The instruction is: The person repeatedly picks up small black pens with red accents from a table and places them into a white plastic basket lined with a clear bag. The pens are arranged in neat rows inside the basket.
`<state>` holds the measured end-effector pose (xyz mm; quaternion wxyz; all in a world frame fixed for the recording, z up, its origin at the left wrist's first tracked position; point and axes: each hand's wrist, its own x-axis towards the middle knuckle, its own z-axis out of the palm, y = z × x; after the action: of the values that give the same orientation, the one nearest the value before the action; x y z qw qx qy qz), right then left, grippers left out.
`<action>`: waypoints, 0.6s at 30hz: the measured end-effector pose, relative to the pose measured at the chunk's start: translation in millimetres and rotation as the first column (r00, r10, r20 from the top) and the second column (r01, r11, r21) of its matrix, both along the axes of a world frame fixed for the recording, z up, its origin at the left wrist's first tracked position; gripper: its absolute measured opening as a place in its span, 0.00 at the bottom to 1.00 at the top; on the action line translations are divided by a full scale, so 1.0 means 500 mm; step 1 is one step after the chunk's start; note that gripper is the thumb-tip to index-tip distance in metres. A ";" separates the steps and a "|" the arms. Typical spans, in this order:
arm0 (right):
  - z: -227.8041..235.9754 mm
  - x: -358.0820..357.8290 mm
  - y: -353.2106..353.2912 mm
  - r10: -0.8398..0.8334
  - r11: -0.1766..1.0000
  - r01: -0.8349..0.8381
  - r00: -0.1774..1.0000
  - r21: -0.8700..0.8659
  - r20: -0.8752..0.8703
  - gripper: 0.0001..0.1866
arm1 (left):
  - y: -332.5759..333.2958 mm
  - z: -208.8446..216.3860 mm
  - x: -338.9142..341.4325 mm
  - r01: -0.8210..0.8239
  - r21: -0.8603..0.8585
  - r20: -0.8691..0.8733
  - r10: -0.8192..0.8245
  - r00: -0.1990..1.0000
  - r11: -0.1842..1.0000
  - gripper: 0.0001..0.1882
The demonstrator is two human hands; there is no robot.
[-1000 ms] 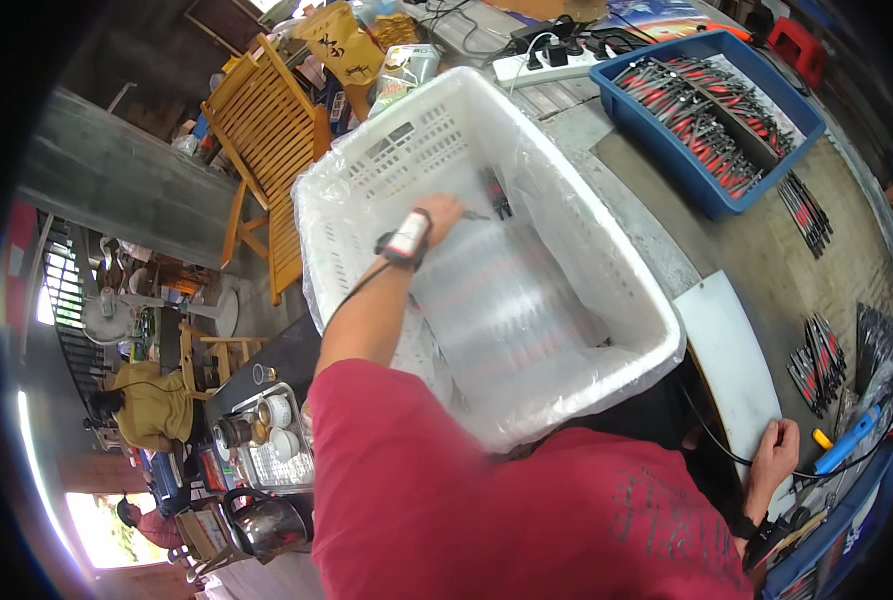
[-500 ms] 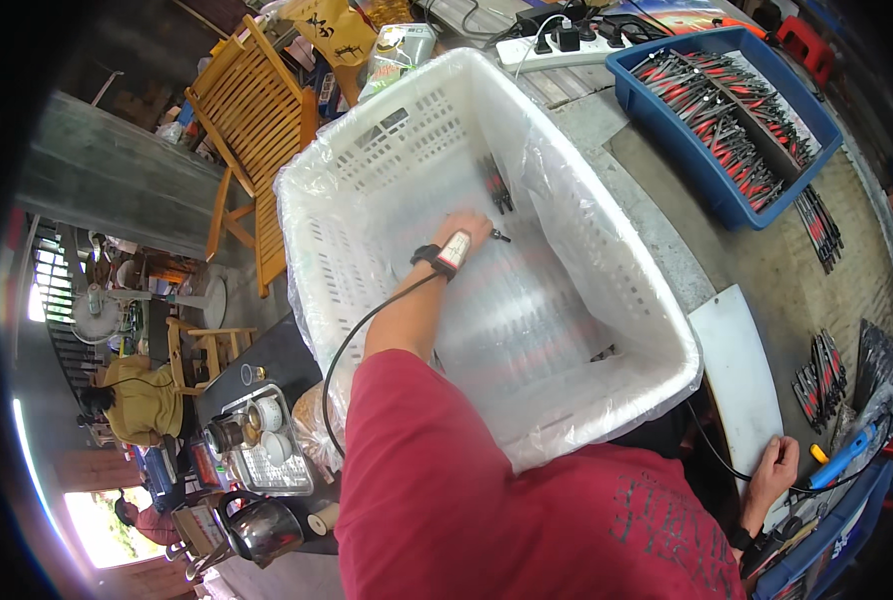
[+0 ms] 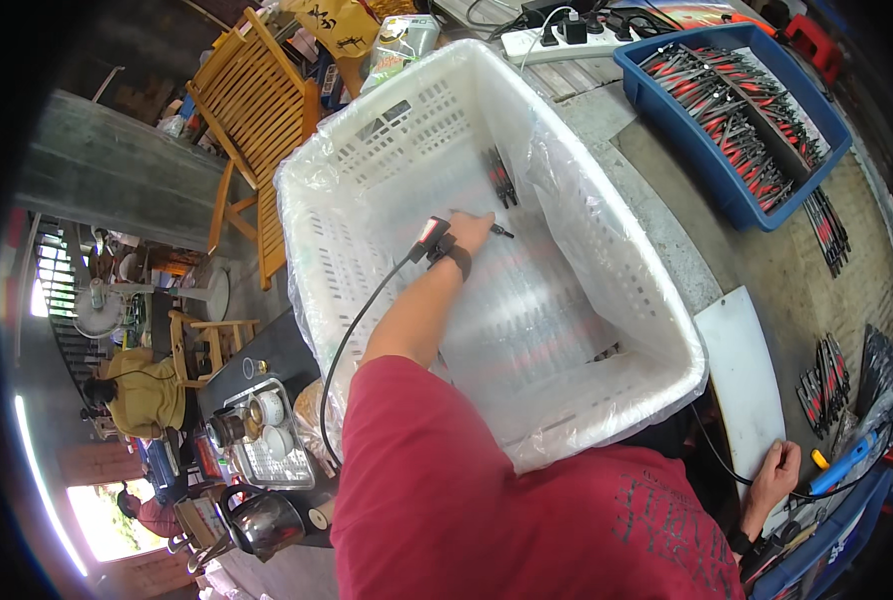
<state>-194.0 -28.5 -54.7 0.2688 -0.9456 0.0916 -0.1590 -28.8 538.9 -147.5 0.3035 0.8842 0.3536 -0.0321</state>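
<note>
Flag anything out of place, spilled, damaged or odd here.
Nothing looks spilled or damaged. Mildly untidy: a cluster of red-and-black pen-like pieces lies on the worktop, outside the blue bin that holds many similar ones. The clear liner also bunches unevenly over the white crate's rim.

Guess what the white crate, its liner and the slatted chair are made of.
White crate: probably moulded plastic, satiny, judging by its uniform slotted walls. Liner: clear, glossy plastic film apparently, since it wrinkles and slots show through. Slatted chair: likely wood, perhaps varnished, given its honey-brown slats.
</note>
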 end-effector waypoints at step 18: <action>0.010 0.002 0.011 -0.012 1.000 0.012 1.000 0.005 -0.009 0.08 | -0.025 -0.007 0.000 -0.291 -0.538 0.140 0.425 0.895 0.791 0.11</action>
<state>-192.9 -23.0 -49.8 0.2699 -0.9450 0.0988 -0.1561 -28.7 526.5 -150.9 0.5664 0.6866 0.4532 0.0485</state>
